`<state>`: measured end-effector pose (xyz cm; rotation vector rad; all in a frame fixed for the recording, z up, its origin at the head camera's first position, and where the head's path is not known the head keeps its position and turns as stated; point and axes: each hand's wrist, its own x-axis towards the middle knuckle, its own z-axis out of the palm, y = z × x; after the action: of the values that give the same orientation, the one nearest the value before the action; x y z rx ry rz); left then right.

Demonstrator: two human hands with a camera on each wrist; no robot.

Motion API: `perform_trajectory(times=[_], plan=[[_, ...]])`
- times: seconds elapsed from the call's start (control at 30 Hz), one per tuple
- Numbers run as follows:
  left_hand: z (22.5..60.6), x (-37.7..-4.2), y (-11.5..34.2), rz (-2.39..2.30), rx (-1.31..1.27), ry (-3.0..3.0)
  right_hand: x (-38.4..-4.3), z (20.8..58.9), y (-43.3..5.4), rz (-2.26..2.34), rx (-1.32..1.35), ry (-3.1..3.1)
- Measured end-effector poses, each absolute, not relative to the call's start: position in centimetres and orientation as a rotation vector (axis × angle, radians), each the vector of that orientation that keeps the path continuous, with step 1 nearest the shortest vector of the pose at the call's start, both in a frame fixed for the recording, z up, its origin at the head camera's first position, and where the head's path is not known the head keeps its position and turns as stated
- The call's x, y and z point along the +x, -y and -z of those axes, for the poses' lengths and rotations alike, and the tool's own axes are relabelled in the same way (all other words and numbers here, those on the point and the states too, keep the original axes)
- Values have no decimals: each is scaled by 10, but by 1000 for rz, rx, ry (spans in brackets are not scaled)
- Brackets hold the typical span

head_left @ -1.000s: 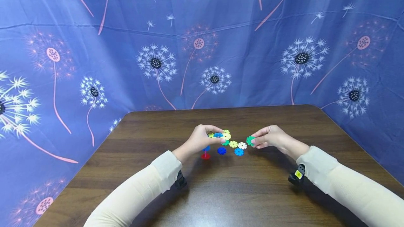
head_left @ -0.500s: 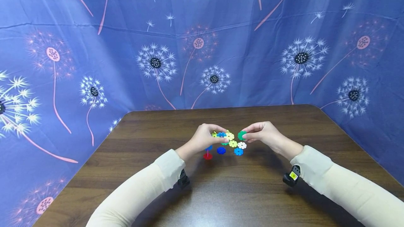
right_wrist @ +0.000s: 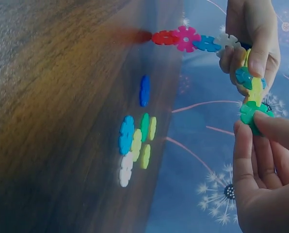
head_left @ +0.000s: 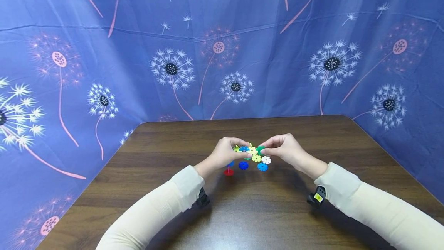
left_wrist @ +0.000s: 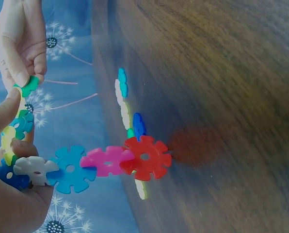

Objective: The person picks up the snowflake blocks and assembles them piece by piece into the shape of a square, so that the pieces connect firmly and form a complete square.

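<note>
My left hand (head_left: pixel 223 153) holds a chain of notched plastic snowflake discs above the table. In the left wrist view a red disc (left_wrist: pixel 145 158) ends the hanging part, followed by a pink disc (left_wrist: pixel 108 162), a light blue disc (left_wrist: pixel 72 170), a white disc (left_wrist: pixel 36 170) and a dark blue disc (left_wrist: pixel 8 177). From there the chain bends past the fingers to a yellow disc (right_wrist: pixel 255 91). Thumb and fingers of my right hand (head_left: pixel 288 151) pinch a green disc (right_wrist: pixel 251 115), whose edge meets that yellow disc.
Loose discs lie on the brown wooden table (head_left: pixel 249 211) beneath the hands: a dark blue one (head_left: pixel 243 165), a light blue one (head_left: pixel 262 167), a white one (head_left: pixel 266 160), a green one (right_wrist: pixel 145 127) and several yellow ones. A blue dandelion-print curtain (head_left: pixel 277 68) hangs behind.
My right hand has moved left, bringing the green disc from apart to the chain's yellow end disc. The left hand has shifted slightly right, still holding the chain.
</note>
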<state>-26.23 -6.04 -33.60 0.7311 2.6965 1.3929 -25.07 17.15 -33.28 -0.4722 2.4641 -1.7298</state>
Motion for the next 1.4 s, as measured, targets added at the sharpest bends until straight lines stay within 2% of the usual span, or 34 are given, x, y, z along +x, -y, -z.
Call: perform_trajectory(times=[0.43, 1.2, 1.4], plan=[[336, -264, 59, -1458, 757, -2681, -253, 330, -163, 1766, -493, -2464], [314, -260, 49, -1254, 933, -2749, -246, 320, -163, 1877, -501, -2344], [312, -259, 51, -1309, 898, -2727, -245, 320, -167, 1831, -495, -2344]])
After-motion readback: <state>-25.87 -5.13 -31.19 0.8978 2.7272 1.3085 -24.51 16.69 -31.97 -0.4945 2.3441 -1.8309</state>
